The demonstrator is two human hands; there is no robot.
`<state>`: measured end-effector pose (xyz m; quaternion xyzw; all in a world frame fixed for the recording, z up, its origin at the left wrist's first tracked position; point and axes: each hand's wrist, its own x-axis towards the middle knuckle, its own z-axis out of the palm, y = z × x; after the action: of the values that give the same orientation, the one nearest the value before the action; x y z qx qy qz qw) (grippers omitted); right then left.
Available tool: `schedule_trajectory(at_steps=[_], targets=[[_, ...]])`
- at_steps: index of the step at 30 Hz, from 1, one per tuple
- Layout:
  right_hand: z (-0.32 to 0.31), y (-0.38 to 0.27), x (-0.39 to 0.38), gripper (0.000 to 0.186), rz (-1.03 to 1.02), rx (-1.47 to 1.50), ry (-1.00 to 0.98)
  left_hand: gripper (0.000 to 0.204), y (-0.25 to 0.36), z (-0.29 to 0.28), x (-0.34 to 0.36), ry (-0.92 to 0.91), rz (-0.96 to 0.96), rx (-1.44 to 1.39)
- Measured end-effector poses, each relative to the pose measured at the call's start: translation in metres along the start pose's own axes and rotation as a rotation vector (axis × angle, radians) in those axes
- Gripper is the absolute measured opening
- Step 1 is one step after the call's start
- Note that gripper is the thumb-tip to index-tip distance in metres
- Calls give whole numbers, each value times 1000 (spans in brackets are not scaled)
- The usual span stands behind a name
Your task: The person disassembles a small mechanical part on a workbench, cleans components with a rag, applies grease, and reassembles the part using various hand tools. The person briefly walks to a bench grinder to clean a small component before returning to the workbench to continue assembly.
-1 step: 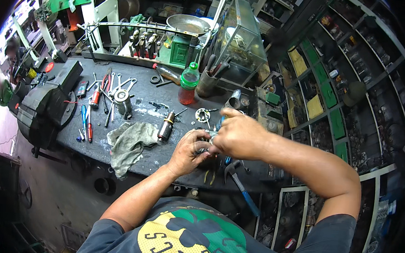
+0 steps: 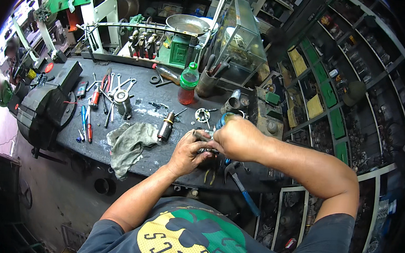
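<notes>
Close together over the front of the dark workbench (image 2: 159, 97), my two hands work on a small metal part, mostly hidden by the fingers. My left hand (image 2: 190, 153) is curled round it, thumb toward me. My right hand (image 2: 239, 138) is closed against its right side; what it pinches cannot be made out. A blue round object (image 2: 221, 121) shows just beyond my right knuckles. To the left of my hands lies a motor armature (image 2: 166, 126) with a copper-coloured band. Behind them is a round plate with small fittings (image 2: 203, 114). A blue-handled hammer (image 2: 245, 194) rests at the bench's front edge.
A grey rag (image 2: 129, 145) hangs over the front edge. Left of it are screwdrivers (image 2: 89, 126), wrenches (image 2: 121, 86), a metal cylinder (image 2: 122, 103) and a big black vise (image 2: 47, 107). A bottle of red liquid (image 2: 187, 86) stands at the back; parts shelves (image 2: 328, 96) line the right.
My right hand has turned and come down slightly, its raised finger now folded in. More of the blue object shows behind it. My left hand stays nearly in place.
</notes>
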<state>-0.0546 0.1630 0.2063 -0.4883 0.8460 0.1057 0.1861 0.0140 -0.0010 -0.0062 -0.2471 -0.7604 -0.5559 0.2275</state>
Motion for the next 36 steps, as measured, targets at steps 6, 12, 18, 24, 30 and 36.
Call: schedule_trajectory(at_steps=[6,12,18,24,30,36], targets=[[-32,10,-9,24,-474,-433,556,35,-4,-3,8,-1,48,52],[-26,-8,3,27,169,9,-129,36,-7,0,8,-11,39,41],[-41,15,-8,31,-469,-510,518,34,-12,-2,5,-19,33,51],[-15,25,-1,25,-657,-456,474,36,-4,-1,6,2,55,142],[-19,-8,3,28,280,345,-261,34,-7,-4,7,-36,12,47],[-37,16,-14,41,-577,-463,429,29,-10,-1,4,-10,51,61]])
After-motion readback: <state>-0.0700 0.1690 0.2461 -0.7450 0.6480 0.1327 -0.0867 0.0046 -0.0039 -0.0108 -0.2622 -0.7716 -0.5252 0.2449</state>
